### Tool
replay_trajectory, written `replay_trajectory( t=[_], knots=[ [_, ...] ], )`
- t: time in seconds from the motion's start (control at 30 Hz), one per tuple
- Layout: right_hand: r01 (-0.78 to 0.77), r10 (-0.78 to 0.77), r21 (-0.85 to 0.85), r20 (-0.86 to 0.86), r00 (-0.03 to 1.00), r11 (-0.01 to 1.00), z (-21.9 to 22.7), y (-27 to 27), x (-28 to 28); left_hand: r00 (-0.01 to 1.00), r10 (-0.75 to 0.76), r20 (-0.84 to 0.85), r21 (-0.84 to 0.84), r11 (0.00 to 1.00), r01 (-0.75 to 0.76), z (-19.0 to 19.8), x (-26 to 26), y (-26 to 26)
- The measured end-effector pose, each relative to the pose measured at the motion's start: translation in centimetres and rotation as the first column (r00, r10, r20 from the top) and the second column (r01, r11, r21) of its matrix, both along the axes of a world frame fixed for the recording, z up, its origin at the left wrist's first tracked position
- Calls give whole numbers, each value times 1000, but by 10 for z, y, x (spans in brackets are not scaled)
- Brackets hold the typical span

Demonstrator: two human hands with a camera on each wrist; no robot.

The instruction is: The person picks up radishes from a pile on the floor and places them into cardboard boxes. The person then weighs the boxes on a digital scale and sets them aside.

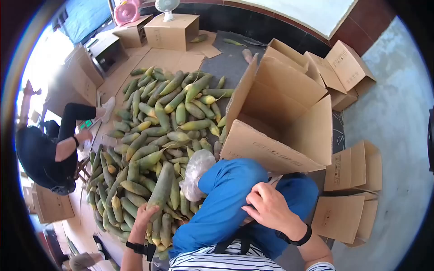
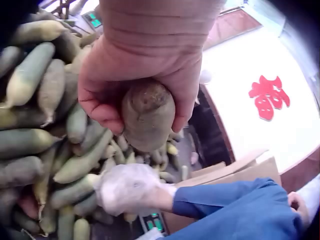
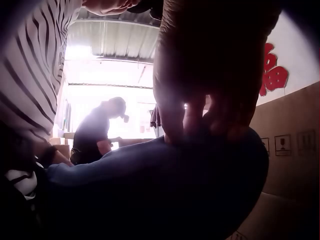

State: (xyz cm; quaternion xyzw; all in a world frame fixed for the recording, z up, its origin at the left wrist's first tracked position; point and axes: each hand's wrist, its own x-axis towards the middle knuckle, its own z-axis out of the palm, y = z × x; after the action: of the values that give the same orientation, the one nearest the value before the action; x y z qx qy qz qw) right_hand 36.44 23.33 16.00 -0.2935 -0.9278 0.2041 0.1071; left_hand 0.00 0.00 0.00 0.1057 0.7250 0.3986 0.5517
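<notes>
My left hand [image 1: 145,217] grips a long green radish [image 1: 161,186] by one end, above the pile. In the left wrist view the fingers and thumb of the left hand [image 2: 142,70] wrap round the blunt end of the held radish [image 2: 148,117]. Beneath it and to the left spreads a large heap of green radishes [image 1: 149,133], some with yellowish tips. My right hand [image 1: 271,208] lies on the blue trouser leg [image 1: 230,180] at the knee, fingers loosely bent. The right wrist view shows its fingertips on the cloth, in deep shadow.
A big open carton [image 1: 275,147] stands right in front of my knees. More cartons [image 1: 346,167] line the right side and the back. A clear plastic bag [image 1: 199,174] covers my foot beside the heap. Another person [image 1: 47,151] sits at the left, near a scale [image 1: 87,123].
</notes>
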Motion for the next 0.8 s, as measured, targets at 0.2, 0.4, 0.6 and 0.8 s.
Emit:
replay_trajectory(
  t=[0.2,0.4,0.6,0.8],
  knots=[
    [-62,42,-108,-182,982,992,21,22,25,893,-175,-414,416,837,356,150,56,139],
    [341,-323,363,-111,940,867,28,86,63,487,-69,-871,409,447,795,212,109,260],
    [329,-363,318,50,931,889,-7,109,79,-84,-472,-878,-238,276,931,213,192,383],
    [339,-360,308,12,933,889,-5,104,80,-529,-564,-634,-596,-80,799,182,238,433]
  ],
)
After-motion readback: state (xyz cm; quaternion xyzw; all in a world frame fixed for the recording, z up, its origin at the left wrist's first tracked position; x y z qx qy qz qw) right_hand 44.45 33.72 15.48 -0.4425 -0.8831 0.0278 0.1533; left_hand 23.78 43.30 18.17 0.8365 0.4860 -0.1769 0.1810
